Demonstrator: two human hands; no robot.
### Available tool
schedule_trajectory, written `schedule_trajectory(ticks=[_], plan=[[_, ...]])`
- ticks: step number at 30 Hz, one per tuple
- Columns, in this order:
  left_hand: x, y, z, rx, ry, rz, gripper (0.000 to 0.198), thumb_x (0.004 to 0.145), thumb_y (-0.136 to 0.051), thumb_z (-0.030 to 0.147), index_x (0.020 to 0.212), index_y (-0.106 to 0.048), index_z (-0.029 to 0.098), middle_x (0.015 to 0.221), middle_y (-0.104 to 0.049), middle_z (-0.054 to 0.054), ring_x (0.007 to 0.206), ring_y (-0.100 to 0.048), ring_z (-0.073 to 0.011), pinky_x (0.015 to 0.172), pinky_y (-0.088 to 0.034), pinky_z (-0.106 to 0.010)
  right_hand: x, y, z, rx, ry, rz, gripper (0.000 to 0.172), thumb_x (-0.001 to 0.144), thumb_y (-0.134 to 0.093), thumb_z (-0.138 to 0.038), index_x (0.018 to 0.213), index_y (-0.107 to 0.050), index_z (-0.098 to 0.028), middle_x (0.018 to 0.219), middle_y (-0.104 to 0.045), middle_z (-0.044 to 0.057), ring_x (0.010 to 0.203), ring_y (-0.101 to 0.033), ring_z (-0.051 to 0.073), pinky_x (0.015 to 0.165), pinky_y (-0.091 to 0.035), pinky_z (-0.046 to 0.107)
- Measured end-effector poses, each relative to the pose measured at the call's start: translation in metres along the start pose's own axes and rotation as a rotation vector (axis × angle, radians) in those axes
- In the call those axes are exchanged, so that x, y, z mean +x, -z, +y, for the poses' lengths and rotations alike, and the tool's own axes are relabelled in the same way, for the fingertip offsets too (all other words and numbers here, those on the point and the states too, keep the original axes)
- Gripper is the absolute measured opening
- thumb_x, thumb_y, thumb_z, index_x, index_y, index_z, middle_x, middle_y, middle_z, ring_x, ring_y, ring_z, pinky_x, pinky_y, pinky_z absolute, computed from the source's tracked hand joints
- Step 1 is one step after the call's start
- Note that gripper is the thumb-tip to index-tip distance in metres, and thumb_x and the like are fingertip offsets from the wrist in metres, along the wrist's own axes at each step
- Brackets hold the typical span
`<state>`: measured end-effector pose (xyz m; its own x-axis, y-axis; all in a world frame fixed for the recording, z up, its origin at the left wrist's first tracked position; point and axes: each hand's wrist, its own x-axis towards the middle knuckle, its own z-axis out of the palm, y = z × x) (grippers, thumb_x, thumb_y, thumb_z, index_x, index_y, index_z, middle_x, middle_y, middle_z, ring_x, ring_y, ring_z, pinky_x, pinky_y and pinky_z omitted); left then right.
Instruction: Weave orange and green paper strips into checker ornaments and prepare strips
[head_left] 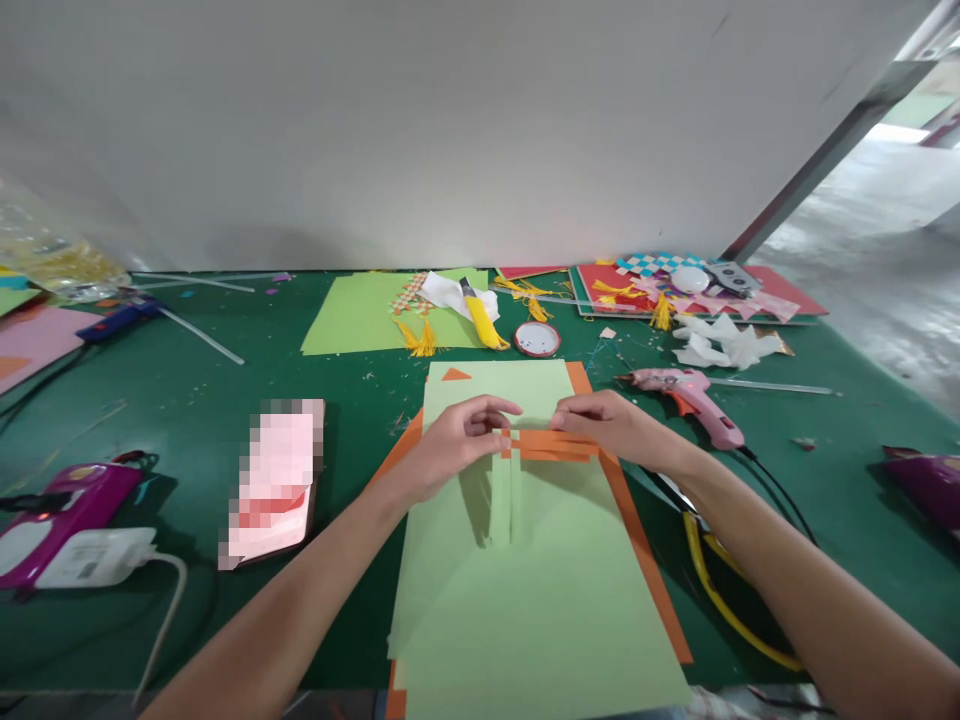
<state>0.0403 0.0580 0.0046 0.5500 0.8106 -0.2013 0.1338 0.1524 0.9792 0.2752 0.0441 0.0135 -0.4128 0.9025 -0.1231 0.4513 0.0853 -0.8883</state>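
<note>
Green and orange paper strips (555, 445) are woven into a small check at one end. Orange strips run to the right and light green strips (501, 500) hang toward me. My left hand (461, 440) has curled fingers, with its thumb on the woven corner. My right hand (604, 425) is closed, thumb and forefinger pinched at the upper edge of the orange strips. Its other fingers are partly hidden. Beneath both hands lies a light green paper sheet (525, 620), over orange paper (645, 560) showing at the sides.
A pink glue gun (694, 395) and yellow-handled scissors (709, 580) lie right. A phone (277, 480) and a purple power strip (67, 515) sit left. Behind are a yellow utility knife (484, 315), a tape roll (537, 339) and colored paper (352, 315) on the green table (345, 620).
</note>
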Motion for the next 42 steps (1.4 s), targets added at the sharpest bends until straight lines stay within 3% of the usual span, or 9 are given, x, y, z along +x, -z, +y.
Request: schedule_trajectory(ticks=[4,9,13,17,22,24,29,36,42], plan=[[-0.001,-0.001,-0.004,-0.065,0.004,0.038,0.028,0.076,-0.065,0.020,0.104,-0.064,0.021,0.093,-0.058,-0.002,0.089,-0.057,-0.0137,0.080,-0.043,-0.026,-0.001,0.003,0.002,0.117,-0.047,0.232,0.032,0.087,-0.053,-0.043,0.075,-0.065,-0.016,0.058,-0.039,-0.004,0.053,-0.031,0.009,0.049,-0.022,0.025],[0.000,-0.004,-0.009,-0.260,-0.007,0.253,0.025,0.076,-0.069,0.024,0.100,-0.064,0.020,0.090,-0.058,-0.001,0.081,-0.056,-0.0110,0.072,-0.043,-0.023,-0.002,0.008,0.001,0.460,0.073,0.549,0.031,0.088,-0.054,-0.040,0.065,-0.050,-0.019,0.057,-0.027,-0.006,0.049,-0.024,0.008,0.046,-0.016,0.026],[0.000,-0.004,-0.012,-0.401,-0.028,0.359,0.029,0.074,-0.073,0.027,0.100,-0.063,0.021,0.090,-0.057,0.001,0.078,-0.054,-0.0086,0.071,-0.041,-0.021,0.000,0.006,0.000,0.438,0.145,0.732,0.039,0.090,-0.049,-0.045,0.061,-0.039,-0.021,0.057,-0.027,-0.006,0.047,-0.023,0.009,0.045,-0.015,0.027],[-0.002,-0.004,-0.010,-0.399,-0.019,0.313,0.030,0.074,-0.072,0.024,0.102,-0.062,0.022,0.086,-0.055,0.002,0.078,-0.054,-0.0087,0.070,-0.041,-0.021,0.001,-0.001,-0.001,0.333,0.026,0.581,0.040,0.089,-0.047,-0.052,0.063,-0.046,-0.021,0.052,-0.025,-0.007,0.045,-0.023,0.009,0.044,-0.016,0.027],[-0.006,-0.009,-0.006,-0.288,-0.008,0.211,0.035,0.073,-0.071,0.020,0.106,-0.061,0.022,0.086,-0.055,0.001,0.080,-0.056,-0.0110,0.073,-0.044,-0.023,-0.001,-0.013,-0.005,0.081,-0.082,0.049,0.041,0.084,-0.051,-0.056,0.088,-0.067,-0.018,0.052,-0.032,-0.005,0.048,-0.026,0.010,0.046,-0.017,0.027],[-0.007,-0.012,-0.006,-0.244,-0.031,0.208,0.036,0.072,-0.072,0.022,0.106,-0.061,0.021,0.087,-0.054,0.001,0.082,-0.055,-0.0117,0.075,-0.045,-0.024,-0.002,-0.018,-0.006,0.055,-0.086,-0.037,0.037,0.080,-0.059,-0.054,0.091,-0.068,-0.020,0.052,-0.031,-0.005,0.049,-0.023,0.010,0.047,-0.015,0.027],[-0.008,-0.015,-0.008,-0.147,-0.056,0.154,0.034,0.074,-0.072,0.024,0.106,-0.060,0.022,0.087,-0.055,0.001,0.083,-0.057,-0.0123,0.077,-0.047,-0.025,-0.003,-0.024,-0.007,0.089,-0.046,0.008,0.024,0.077,-0.065,-0.044,0.069,-0.062,-0.021,0.052,-0.028,-0.006,0.051,-0.022,0.010,0.048,-0.014,0.027],[-0.008,-0.014,-0.009,-0.106,-0.047,0.153,0.035,0.073,-0.072,0.029,0.105,-0.060,0.021,0.089,-0.059,-0.001,0.083,-0.057,-0.0150,0.075,-0.046,-0.027,-0.002,-0.022,-0.006,0.145,-0.065,0.064,0.029,0.080,-0.061,-0.045,0.072,-0.068,-0.018,0.057,-0.044,-0.002,0.052,-0.029,0.009,0.048,-0.018,0.026],[-0.006,-0.012,-0.006,-0.181,-0.002,0.165,0.031,0.074,-0.070,0.026,0.103,-0.061,0.018,0.095,-0.060,-0.004,0.088,-0.058,-0.0160,0.079,-0.046,-0.029,0.002,-0.018,-0.001,0.388,-0.030,0.390,0.021,0.080,-0.061,-0.038,0.077,-0.063,-0.018,0.052,-0.032,-0.007,0.047,-0.025,0.008,0.046,-0.017,0.025]])
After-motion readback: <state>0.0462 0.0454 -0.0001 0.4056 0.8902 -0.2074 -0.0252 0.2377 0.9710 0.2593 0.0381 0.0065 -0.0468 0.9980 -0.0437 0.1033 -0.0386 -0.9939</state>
